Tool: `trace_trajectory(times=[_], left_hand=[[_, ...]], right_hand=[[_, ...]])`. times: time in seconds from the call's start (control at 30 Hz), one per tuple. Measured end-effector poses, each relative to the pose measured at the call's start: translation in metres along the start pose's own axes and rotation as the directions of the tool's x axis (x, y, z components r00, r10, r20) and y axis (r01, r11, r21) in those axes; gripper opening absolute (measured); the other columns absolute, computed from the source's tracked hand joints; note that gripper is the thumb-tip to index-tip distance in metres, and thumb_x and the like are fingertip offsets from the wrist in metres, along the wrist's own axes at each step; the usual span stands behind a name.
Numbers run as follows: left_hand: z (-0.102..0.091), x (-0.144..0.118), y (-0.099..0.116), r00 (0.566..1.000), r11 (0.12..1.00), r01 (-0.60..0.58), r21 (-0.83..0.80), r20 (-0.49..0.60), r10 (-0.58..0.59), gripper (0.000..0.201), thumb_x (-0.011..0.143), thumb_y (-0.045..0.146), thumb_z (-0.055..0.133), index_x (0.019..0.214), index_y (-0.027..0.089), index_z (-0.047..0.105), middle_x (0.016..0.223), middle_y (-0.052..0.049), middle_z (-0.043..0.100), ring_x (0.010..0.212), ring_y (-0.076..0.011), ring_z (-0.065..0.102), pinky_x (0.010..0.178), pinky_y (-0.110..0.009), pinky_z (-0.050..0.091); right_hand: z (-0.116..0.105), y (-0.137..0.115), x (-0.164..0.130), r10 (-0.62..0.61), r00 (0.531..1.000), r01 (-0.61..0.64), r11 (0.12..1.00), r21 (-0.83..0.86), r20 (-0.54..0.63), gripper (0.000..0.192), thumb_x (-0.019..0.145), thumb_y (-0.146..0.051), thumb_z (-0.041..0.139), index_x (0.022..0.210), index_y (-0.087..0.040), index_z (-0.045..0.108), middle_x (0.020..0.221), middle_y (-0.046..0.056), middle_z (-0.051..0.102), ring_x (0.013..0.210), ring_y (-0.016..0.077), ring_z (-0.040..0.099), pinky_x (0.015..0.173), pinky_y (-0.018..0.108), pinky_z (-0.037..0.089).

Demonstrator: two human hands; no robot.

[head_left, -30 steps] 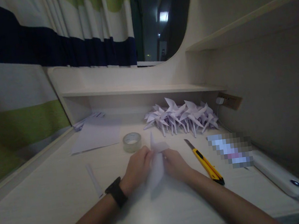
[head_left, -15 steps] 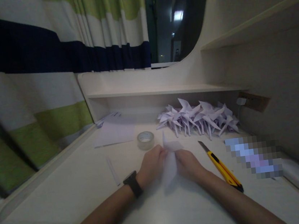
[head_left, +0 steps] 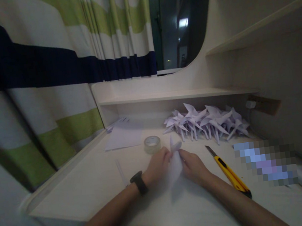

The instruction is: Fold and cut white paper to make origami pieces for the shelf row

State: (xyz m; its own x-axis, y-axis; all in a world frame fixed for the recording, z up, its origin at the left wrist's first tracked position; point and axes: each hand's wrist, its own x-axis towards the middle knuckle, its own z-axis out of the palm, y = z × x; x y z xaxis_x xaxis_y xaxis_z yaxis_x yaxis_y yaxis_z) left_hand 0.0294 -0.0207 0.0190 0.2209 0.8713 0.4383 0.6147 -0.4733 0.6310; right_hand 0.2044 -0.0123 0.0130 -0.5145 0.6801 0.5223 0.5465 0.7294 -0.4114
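Between my two hands is a folded sheet of white paper [head_left: 175, 167], held above the desk with a curled flap standing up at its top. My left hand [head_left: 159, 164], with a dark watch on the wrist, pinches its left side. On the right side, my right hand [head_left: 194, 164] grips the paper with thumb and fingers. A roll of clear tape [head_left: 152, 144] lies just beyond my left hand. To the right of my right hand rests a yellow utility knife [head_left: 229, 172], its blade out. Behind my hands is a pile of white paper pinwheels [head_left: 205, 121].
Flat paper sheets [head_left: 123, 134] lie at the back left of the desk [head_left: 81, 195]. A thin white paper stick [head_left: 121, 173] is left of my watch. A blurred-out object [head_left: 266, 165] lies at the right. A low shelf [head_left: 171, 96] spans the back, beside the curtain [head_left: 119, 32].
The paper's top flap is more curled over now, and the paper has turned slightly between my hands. Both hands keep their hold. The camera view has shifted, moving everything a little rightward.
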Motion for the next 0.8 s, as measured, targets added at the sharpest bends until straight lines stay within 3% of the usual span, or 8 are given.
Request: trace_trajectory(times=[0.13,0.23,0.33,0.4,0.5,0.67,0.8], left_hand=[[-0.022,-0.005,0.007,0.999,0.999,-0.021,0.027,0.036,0.020,0.029,0.096,0.033,0.030,0.079,0.020,0.048,0.075,-0.003,0.059,0.070,-0.0173,0.054,0.065,-0.029,0.039],[-0.058,-0.011,-0.002,1.000,0.987,-0.007,0.161,0.009,0.005,0.026,0.096,0.036,0.033,0.087,0.020,0.051,0.074,-0.002,0.059,0.068,-0.0172,0.055,0.063,-0.028,0.038],[-0.100,-0.019,-0.023,1.000,0.948,0.023,0.317,-0.022,-0.017,0.021,0.092,0.032,0.040,0.091,0.019,0.056,0.077,-0.003,0.062,0.068,-0.0180,0.056,0.062,-0.029,0.038],[-0.127,-0.026,-0.038,1.000,0.920,-0.001,0.391,0.029,-0.011,0.018,0.087,0.025,0.043,0.092,0.019,0.059,0.079,-0.004,0.064,0.068,-0.0181,0.057,0.064,-0.029,0.040],[-0.156,-0.044,-0.051,0.976,0.907,-0.108,0.407,0.215,0.020,0.025,0.076,0.015,0.048,0.094,0.022,0.064,0.096,-0.004,0.067,0.087,-0.0201,0.060,0.081,-0.032,0.043],[-0.171,-0.073,-0.045,0.911,0.902,-0.161,0.401,0.411,-0.019,0.026,0.075,0.013,0.051,0.092,0.023,0.067,0.099,-0.006,0.067,0.094,-0.0231,0.060,0.086,-0.035,0.042],[-0.166,-0.081,-0.035,0.896,0.896,-0.202,0.396,0.445,0.006,0.021,0.085,0.017,0.046,0.082,0.023,0.066,0.088,-0.006,0.067,0.087,-0.0214,0.061,0.081,-0.032,0.042]], right_hand=[[-0.002,0.001,0.000,0.021,0.999,-0.021,1.000,-0.005,-0.026,0.016,0.088,-0.018,0.035,0.089,-0.018,0.051,0.083,0.007,0.063,0.073,0.0187,0.059,0.066,0.026,0.041],[-0.004,0.004,0.001,0.047,0.994,-0.052,0.998,-0.048,-0.097,0.016,0.084,-0.018,0.035,0.088,-0.017,0.051,0.078,0.007,0.062,0.067,0.0189,0.057,0.062,0.027,0.039],[-0.004,0.006,0.002,0.056,0.982,-0.069,0.995,-0.067,-0.178,0.016,0.081,-0.018,0.036,0.086,-0.017,0.051,0.073,0.006,0.060,0.062,0.0183,0.054,0.059,0.027,0.036],[-0.003,0.006,0.002,0.055,0.978,-0.070,0.995,-0.067,-0.203,0.015,0.081,-0.018,0.036,0.085,-0.018,0.050,0.071,0.005,0.060,0.059,0.0176,0.053,0.058,0.027,0.035],[0.000,0.004,0.001,0.041,0.977,-0.056,0.996,-0.066,-0.211,0.015,0.081,-0.017,0.036,0.082,-0.018,0.050,0.069,0.004,0.059,0.058,0.0169,0.052,0.057,0.026,0.034],[-0.001,0.004,0.000,0.070,0.968,-0.077,0.997,-0.021,-0.241,0.013,0.083,-0.020,0.037,0.080,-0.019,0.049,0.066,0.003,0.057,0.055,0.0169,0.051,0.055,0.026,0.033],[-0.006,0.005,0.003,0.141,0.944,-0.140,0.990,0.024,-0.299,0.012,0.084,-0.022,0.038,0.079,-0.019,0.049,0.065,0.003,0.057,0.057,0.0176,0.054,0.056,0.026,0.034]])
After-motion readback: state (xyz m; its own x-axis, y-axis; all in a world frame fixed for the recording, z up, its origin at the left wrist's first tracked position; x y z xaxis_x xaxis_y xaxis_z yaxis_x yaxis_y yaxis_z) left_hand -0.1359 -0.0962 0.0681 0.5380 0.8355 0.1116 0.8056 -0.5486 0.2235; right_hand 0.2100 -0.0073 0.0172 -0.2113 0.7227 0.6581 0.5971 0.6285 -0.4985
